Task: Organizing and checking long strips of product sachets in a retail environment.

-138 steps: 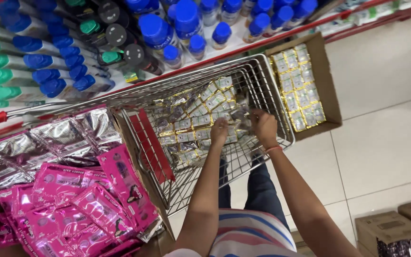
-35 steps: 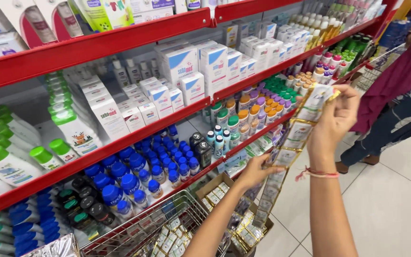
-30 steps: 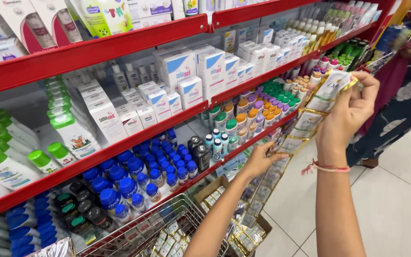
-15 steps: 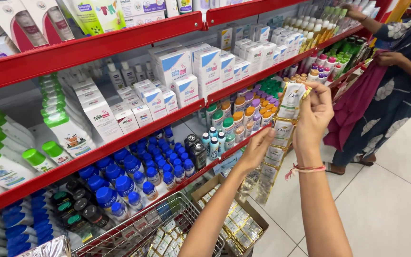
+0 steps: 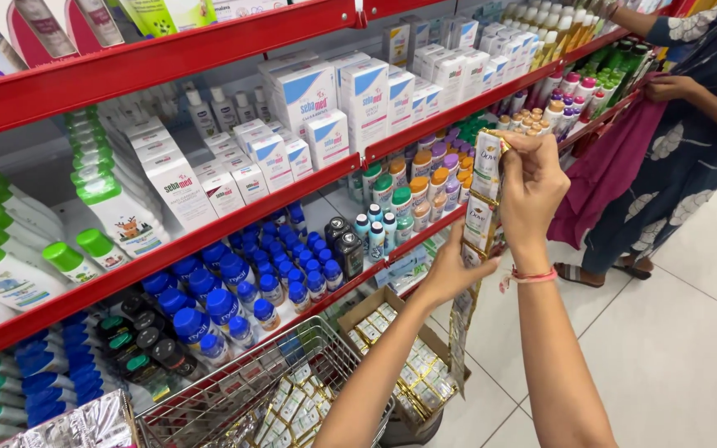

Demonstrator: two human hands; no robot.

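Sachets in a long white-and-gold strip (image 5: 481,217) hang in front of the red metal shelves (image 5: 168,62), held up by both hands. Right hand (image 5: 533,189) pinches the strip's top end, fingers closed on it; left hand (image 5: 450,270) grips it lower down. Below, a wire shopping cart (image 5: 267,398) and a cardboard box (image 5: 392,348) hold more sachets. Another person in a dark floral dress (image 5: 690,124) stands nearby.

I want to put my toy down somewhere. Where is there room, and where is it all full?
The bare white floor is free, between the cardboard box of sachets and the other person's feet. A smaller gap sits on the shelf behind the blue-capped bottles. Everywhere else the shelves are packed, and the wire basket is full of sachets.
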